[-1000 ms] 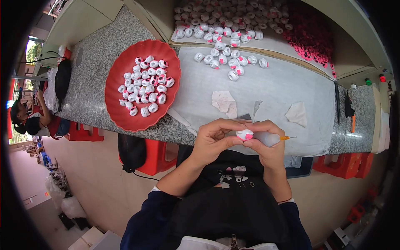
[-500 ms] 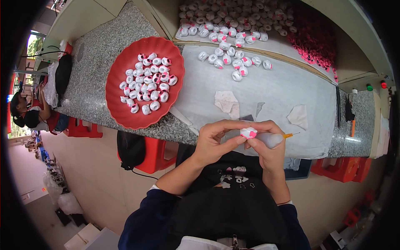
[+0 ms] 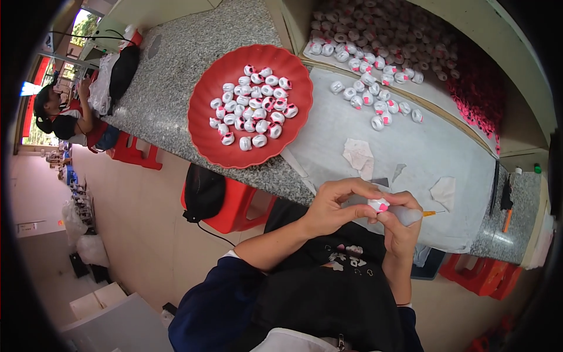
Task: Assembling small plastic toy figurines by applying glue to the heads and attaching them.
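My left hand (image 3: 335, 206) pinches a small white piece with a pink patch (image 3: 378, 205) between thumb and fingertips. The thumb and a fingertip of my right hand (image 3: 401, 233) press on the same piece from the other side. Tucked in the right hand is a translucent squeeze bottle (image 3: 408, 216) with an orange tip (image 3: 430, 213) and a thin needle pointing right. Both hands are over the near edge of the white sheet (image 3: 319, 111). To the left, a red scalloped plate (image 3: 202, 88) holds many similar white pieces with pink parts.
More white pieces (image 3: 387, 44) are heaped in the shelf at the back, beside a pile of pink parts (image 3: 475, 88). Paper scraps (image 3: 358, 154) lie on the sheet. Red stools (image 3: 234, 205) stand below the granite counter (image 3: 170, 64). Another person (image 3: 73, 117) is at far left.
My view has swung left, so the plate, the counter and my hands appear further right. Both hands keep hold of the white piece, and the bottle stays in the right hand.
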Action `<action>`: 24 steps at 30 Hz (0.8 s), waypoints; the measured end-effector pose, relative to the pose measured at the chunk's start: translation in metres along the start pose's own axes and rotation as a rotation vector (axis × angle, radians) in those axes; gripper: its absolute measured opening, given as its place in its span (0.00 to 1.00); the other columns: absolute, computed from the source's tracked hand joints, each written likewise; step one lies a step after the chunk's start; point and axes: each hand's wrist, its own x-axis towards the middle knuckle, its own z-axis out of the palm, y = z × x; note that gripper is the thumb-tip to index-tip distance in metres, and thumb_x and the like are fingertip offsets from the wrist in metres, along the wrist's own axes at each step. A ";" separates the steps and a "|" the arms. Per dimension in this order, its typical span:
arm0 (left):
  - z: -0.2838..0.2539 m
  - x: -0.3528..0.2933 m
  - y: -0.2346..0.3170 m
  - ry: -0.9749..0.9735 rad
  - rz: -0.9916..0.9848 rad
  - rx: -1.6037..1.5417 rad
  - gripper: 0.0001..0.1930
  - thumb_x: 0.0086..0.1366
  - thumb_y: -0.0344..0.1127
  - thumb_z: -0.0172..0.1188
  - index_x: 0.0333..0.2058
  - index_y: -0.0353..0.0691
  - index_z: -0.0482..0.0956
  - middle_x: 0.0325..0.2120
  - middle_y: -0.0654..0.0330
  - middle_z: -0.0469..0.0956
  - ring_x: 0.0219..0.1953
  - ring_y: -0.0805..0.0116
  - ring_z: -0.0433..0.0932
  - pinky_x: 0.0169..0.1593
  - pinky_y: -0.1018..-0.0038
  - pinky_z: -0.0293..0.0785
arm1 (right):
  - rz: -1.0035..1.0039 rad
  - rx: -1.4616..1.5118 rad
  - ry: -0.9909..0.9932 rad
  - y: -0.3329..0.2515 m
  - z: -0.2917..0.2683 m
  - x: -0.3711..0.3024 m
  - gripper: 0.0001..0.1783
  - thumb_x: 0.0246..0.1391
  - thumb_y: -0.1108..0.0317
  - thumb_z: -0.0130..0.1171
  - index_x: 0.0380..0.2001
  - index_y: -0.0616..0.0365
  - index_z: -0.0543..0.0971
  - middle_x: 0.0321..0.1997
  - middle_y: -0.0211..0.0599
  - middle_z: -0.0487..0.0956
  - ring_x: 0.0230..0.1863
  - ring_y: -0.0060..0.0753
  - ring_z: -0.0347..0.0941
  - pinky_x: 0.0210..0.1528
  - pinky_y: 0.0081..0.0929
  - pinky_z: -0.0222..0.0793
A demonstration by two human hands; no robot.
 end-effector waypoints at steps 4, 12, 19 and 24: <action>-0.009 0.002 0.004 0.103 0.063 0.003 0.10 0.49 0.21 0.54 0.33 0.32 0.70 0.33 0.56 0.70 0.35 0.71 0.69 0.37 0.77 0.66 | 0.153 0.052 0.003 0.011 0.012 0.018 0.18 0.36 0.78 0.55 0.36 0.65 0.68 0.26 0.39 0.71 0.24 0.25 0.68 0.26 0.18 0.64; -0.075 0.014 0.069 0.516 0.323 1.432 0.15 0.42 0.26 0.59 0.33 0.40 0.74 0.33 0.60 0.66 0.35 0.67 0.64 0.36 0.77 0.62 | 0.018 -0.187 0.014 0.006 -0.016 0.021 0.34 0.33 0.78 0.55 0.48 0.61 0.57 0.32 0.35 0.66 0.24 0.18 0.62 0.25 0.14 0.61; -0.008 0.135 -0.004 0.031 0.561 1.369 0.12 0.43 0.31 0.59 0.30 0.40 0.74 0.28 0.60 0.72 0.36 0.61 0.68 0.39 0.69 0.63 | -0.010 -0.145 0.159 -0.015 -0.039 0.001 0.37 0.34 0.79 0.53 0.51 0.59 0.51 0.35 0.37 0.64 0.24 0.20 0.62 0.25 0.15 0.60; 0.008 0.175 -0.050 -0.110 0.570 1.802 0.11 0.43 0.30 0.59 0.30 0.41 0.74 0.26 0.60 0.72 0.32 0.61 0.69 0.37 0.72 0.65 | -0.173 -0.113 0.144 -0.017 -0.052 -0.011 0.25 0.38 0.77 0.45 0.44 0.60 0.55 0.40 0.43 0.60 0.25 0.27 0.63 0.22 0.20 0.61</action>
